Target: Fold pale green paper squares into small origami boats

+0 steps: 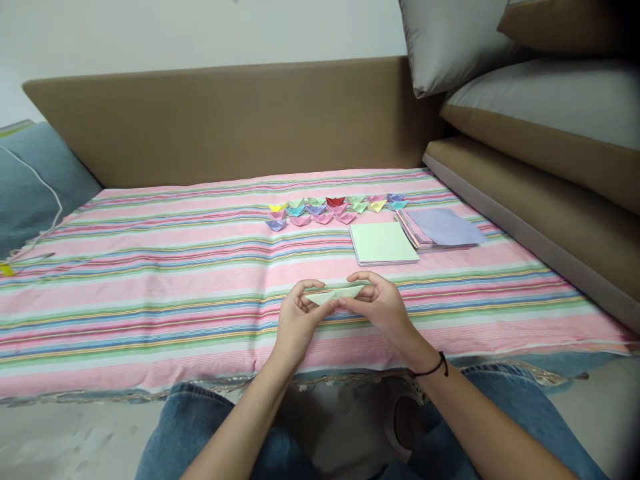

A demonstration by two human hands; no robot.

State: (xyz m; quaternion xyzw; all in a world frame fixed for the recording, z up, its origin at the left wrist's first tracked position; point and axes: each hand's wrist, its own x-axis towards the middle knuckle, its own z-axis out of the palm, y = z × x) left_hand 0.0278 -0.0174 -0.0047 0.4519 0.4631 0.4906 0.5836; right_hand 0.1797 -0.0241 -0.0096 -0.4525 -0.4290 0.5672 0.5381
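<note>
Between both hands is a pale green folded paper boat [330, 295], held just above the striped cloth near its front edge. My left hand [300, 313] grips its left end, thumb along the near side and index finger curled over the far side. My right hand [377, 303] pinches the right end the same way, and the two thumb tips meet at the middle of the boat. Fingers partly hide both ends. Farther back, several small folded paper boats in many colours stand in rows, among them a red boat [335, 202] and a yellow boat [277, 207].
A stack of pale green square paper [384, 243] lies beyond my right hand, beside a pile topped with lilac paper [445, 227]. Stacked cushions [540, 167] rise at the right. A brown backrest [240, 127] borders the striped cloth [125, 293]; a white cable [37, 177] lies left.
</note>
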